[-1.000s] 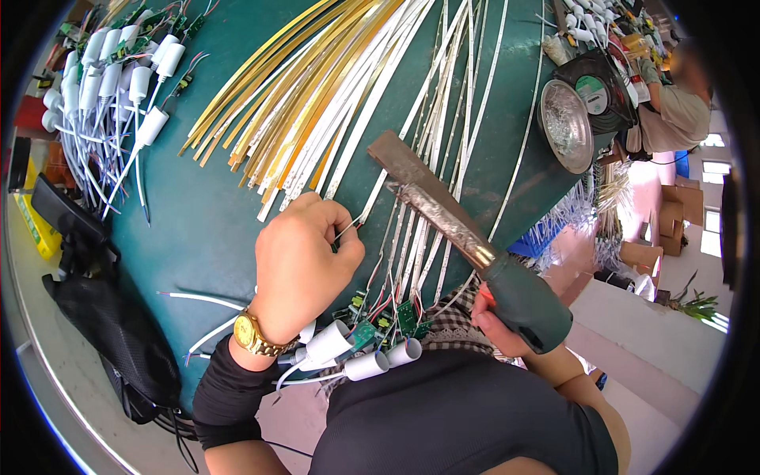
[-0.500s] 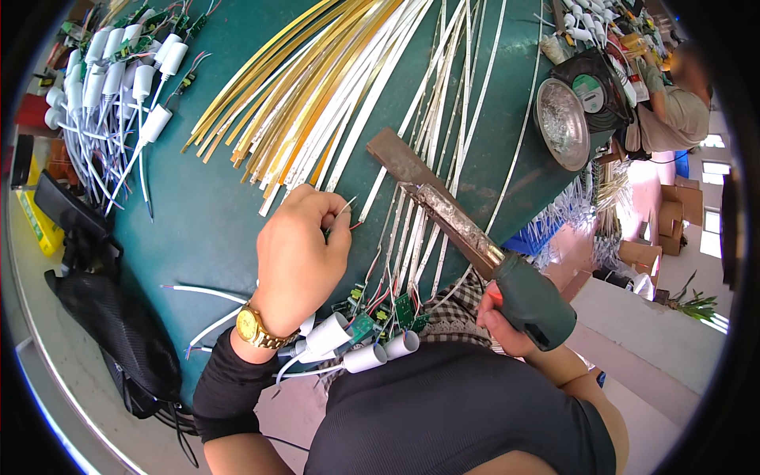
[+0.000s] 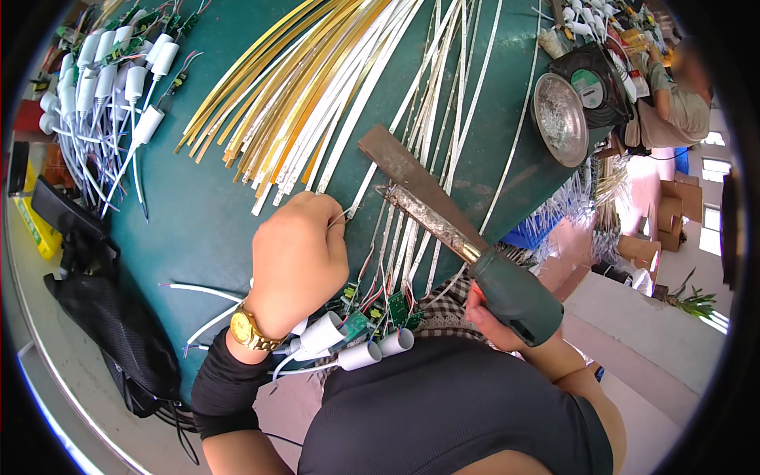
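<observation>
My left hand (image 3: 299, 257), with a gold watch (image 3: 247, 328) on its wrist, is closed in a pinch on a thin white wire (image 3: 339, 217). The wire tip is close to the end of a white LED strip (image 3: 368, 178); contact is unclear. In my right hand (image 3: 492, 318) is a large soldering iron (image 3: 518, 297) with a dark green handle. Its silvery, worn tip points up-left over the strips, alongside a rusty flat metal bar (image 3: 416, 174). Below my left hand lie white lamp caps (image 3: 321, 336) and small green circuit boards (image 3: 397, 308), with wires among them.
Yellow and white strips (image 3: 293, 103) fan across the green table (image 3: 186, 237). More white caps with wires (image 3: 103, 79) lie at the far left, near a black bag (image 3: 119, 340). A metal dish (image 3: 560, 119) and fan (image 3: 590, 87) stand far right. Another person (image 3: 669, 103) sits beyond.
The soldering iron has moved slightly left, its tip separating from the rusty bar. My left hand, still pinching the wire, has shifted a little, bringing the wire tip closer to the strip.
</observation>
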